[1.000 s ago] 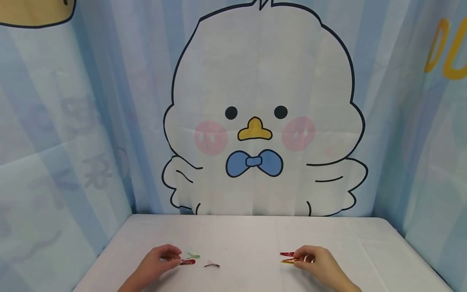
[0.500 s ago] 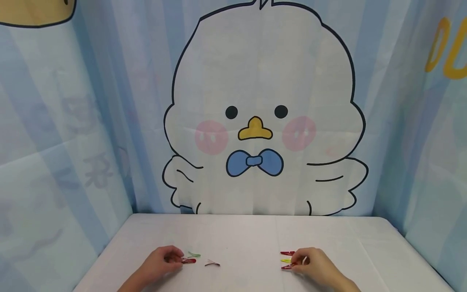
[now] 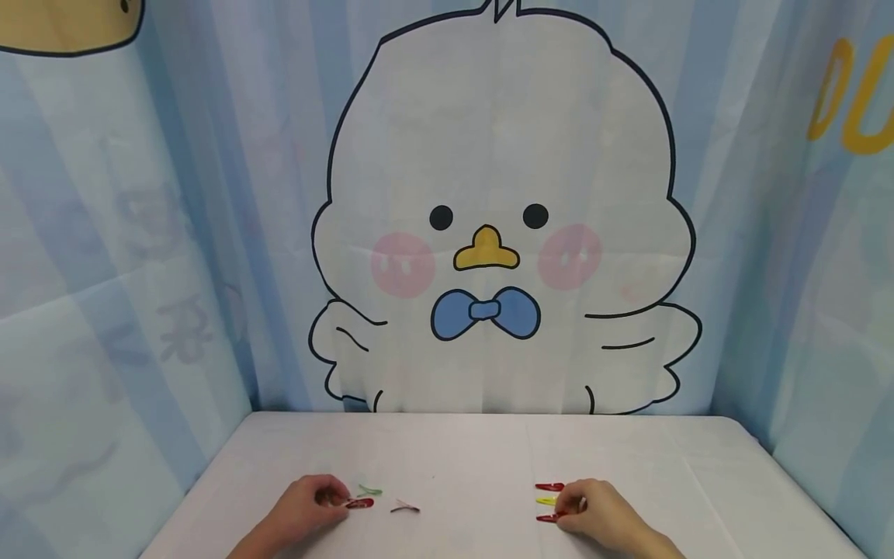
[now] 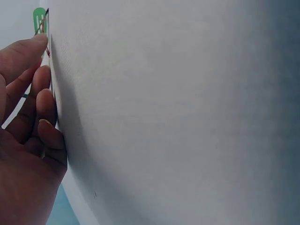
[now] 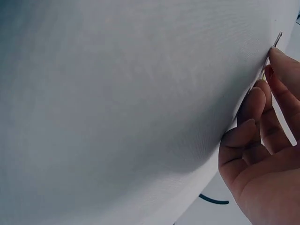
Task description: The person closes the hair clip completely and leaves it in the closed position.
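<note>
Two hands at work on a white-covered bench (image 3: 475, 458), six hair clips in two groups of three. Left hand (image 3: 307, 505): thumb and index finger nearly closed, pinching the near end of a dark red hair clip (image 3: 361, 503); wrist view shows the other fingers loosely curled, tips close to the bench surface. Cannot tell whether this clip is lifted or resting. Just behind it, a green hair clip (image 3: 369, 491); a little to the right, apart from the hand, a brownish hair clip (image 3: 405, 508) with its two arms spread.

Right hand (image 3: 602, 508), well apart: thumb and index finger drawn almost together on the near end of the lower red hair clip (image 3: 547, 519), remaining fingers curled in. Beyond that clip, a yellow hair clip (image 3: 545, 501), partly covered by the fingers; furthest back, the upper red hair clip (image 3: 549, 487). These three lie roughly parallel, in a short column, slightly apart.

Behind the bench, striped curtain (image 3: 279, 233) with a large white cartoon bird (image 3: 489, 155).
</note>
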A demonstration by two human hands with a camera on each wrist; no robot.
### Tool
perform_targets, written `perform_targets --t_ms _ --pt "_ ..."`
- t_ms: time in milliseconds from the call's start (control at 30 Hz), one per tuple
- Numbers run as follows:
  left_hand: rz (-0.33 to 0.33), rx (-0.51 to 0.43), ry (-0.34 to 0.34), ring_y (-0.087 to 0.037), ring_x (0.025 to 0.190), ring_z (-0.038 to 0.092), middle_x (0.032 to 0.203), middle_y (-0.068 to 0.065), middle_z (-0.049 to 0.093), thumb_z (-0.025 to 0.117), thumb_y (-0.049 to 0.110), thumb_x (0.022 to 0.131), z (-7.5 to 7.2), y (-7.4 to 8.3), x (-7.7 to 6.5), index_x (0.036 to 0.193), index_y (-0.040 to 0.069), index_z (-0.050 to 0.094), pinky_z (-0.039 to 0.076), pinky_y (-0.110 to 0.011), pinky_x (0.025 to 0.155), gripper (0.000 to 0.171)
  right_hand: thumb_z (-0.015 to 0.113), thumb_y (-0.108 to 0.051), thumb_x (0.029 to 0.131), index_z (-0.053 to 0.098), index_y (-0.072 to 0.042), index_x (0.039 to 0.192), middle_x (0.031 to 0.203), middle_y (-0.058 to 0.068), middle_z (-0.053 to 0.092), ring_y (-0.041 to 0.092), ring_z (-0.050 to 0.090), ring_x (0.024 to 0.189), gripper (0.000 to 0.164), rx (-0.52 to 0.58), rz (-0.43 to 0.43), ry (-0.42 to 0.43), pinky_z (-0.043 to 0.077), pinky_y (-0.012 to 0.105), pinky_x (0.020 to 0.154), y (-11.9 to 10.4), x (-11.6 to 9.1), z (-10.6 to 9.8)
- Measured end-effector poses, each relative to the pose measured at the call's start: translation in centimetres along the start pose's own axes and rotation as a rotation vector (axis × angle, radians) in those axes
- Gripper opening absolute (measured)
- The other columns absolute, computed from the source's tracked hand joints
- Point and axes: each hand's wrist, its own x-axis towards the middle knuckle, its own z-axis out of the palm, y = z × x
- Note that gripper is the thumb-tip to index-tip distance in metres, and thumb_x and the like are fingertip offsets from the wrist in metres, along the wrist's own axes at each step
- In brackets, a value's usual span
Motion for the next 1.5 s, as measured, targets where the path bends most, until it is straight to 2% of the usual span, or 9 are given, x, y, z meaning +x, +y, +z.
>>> perform_targets --t_ms 300,533,600,800,1200,1500 --pt "-0.002 0.018 -0.013 -0.018 0.072 0.050 0.077 -0.001 0.058 0.079 0.004 0.080 0.2 0.1 0.1 0.086 0.009 0.071 0.043 -0.035 0.068 0.011 0.082 -0.011 0.082 0.069 -0.012 0.085 0.072 -0.003 0.053 0.014 0.048 0.067 0.013 0.016 0.021 -0.013 0.037 0.027 0.059 0.0 0.0 0.0" --pt "0.003 0.030 -0.028 -0.018 0.074 0.051 0.077 0.000 0.058 0.078 0.005 0.082 0.1 0.1 0.3 0.084 0.009 0.070 0.043 -0.035 0.069 0.009 0.082 -0.015 0.083 0.070 -0.013 0.087 0.075 -0.003 0.056 0.018 0.050 0.071 0.013 0.043 0.089 -0.025 0.038 0.027 0.060 -0.3 0.2 -0.2" --pt "-0.005 0.030 -0.033 -0.018 0.074 0.051 0.077 0.000 0.058 0.078 0.005 0.083 0.2 0.2 0.3 0.084 0.009 0.070 0.043 -0.035 0.070 0.009 0.082 -0.015 0.083 0.070 -0.013 0.087 0.075 -0.003 0.056 0.018 0.050 0.071 0.013 0.044 0.082 -0.023 0.038 0.027 0.060 -0.3 0.2 -0.4" --pt "-0.005 0.035 -0.047 -0.018 0.075 0.051 0.079 0.000 0.058 0.076 0.002 0.084 0.2 0.1 0.4 0.084 0.009 0.069 0.044 -0.036 0.071 0.010 0.080 -0.018 0.084 0.071 -0.013 0.087 0.076 -0.004 0.058 0.014 0.051 0.068 0.010 0.018 -0.012 0.018 0.041 0.028 0.060 -0.4 0.1 -1.0" --pt "0.083 -0.004 -0.107 -0.018 0.075 0.052 0.080 0.001 0.059 0.076 0.009 0.087 -0.3 -0.5 0.2 0.084 0.010 0.067 0.042 -0.034 0.069 0.009 0.077 -0.019 0.089 0.072 -0.010 0.095 0.087 -0.002 0.063 0.020 0.053 0.078 0.011 0.057 0.056 0.046 0.045 0.030 0.067 -2.0 0.5 -2.2" --pt "0.068 -0.051 -0.107 -0.018 0.077 0.054 0.082 0.000 0.060 0.072 0.006 0.089 -0.6 -0.3 0.4 0.090 0.007 0.067 0.046 -0.035 0.071 0.005 0.076 -0.016 0.089 0.072 -0.006 0.100 0.087 -0.001 0.064 0.020 0.055 0.074 0.015 0.076 0.058 0.094 0.045 0.031 0.064 -3.0 0.7 -2.8"
